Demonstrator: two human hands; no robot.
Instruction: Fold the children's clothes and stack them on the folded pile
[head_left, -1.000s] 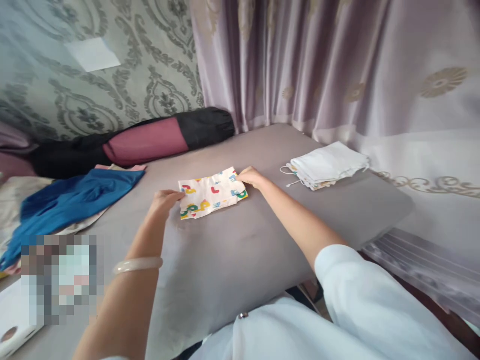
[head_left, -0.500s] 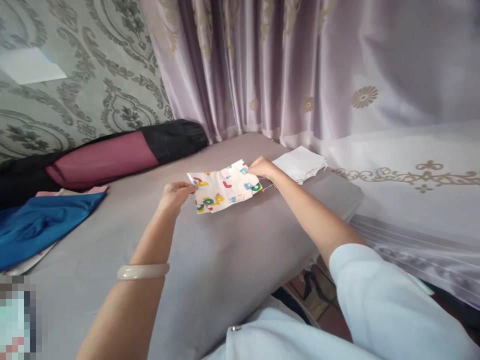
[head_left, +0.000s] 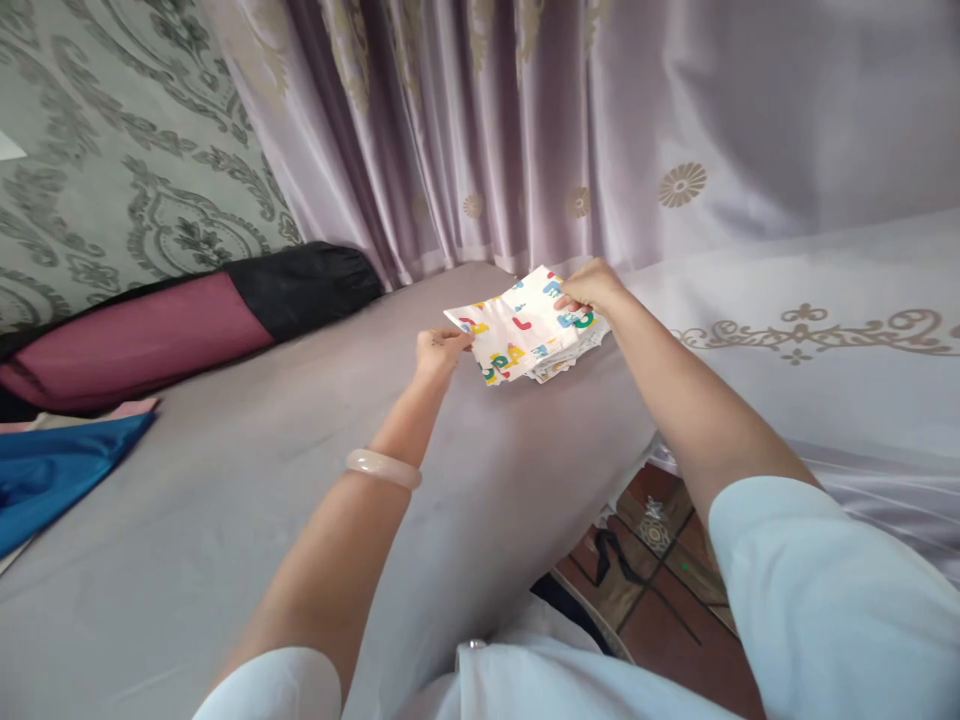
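Observation:
A folded white cloth printed with coloured letters [head_left: 517, 325] is held between both my hands over the far right corner of the grey mattress [head_left: 262, 470]. My left hand [head_left: 441, 350] pinches its near left edge. My right hand [head_left: 592, 285] grips its far right corner. The cloth rests on or just above a stack of folded white cloths [head_left: 566, 358], whose edges peek out beneath it. A pale bangle [head_left: 382, 467] sits on my left wrist.
A black and maroon rolled mat [head_left: 187, 315] lies along the patterned wall at the back left. A blue garment [head_left: 52, 470] lies at the left edge. Mauve curtains [head_left: 600, 130] hang behind and to the right. Tiled floor [head_left: 660, 560] shows beside the mattress.
Both hands have carried the printed cloth from the mattress middle to the right and onto the white stack, which it now mostly covers. The view has swung to the right.

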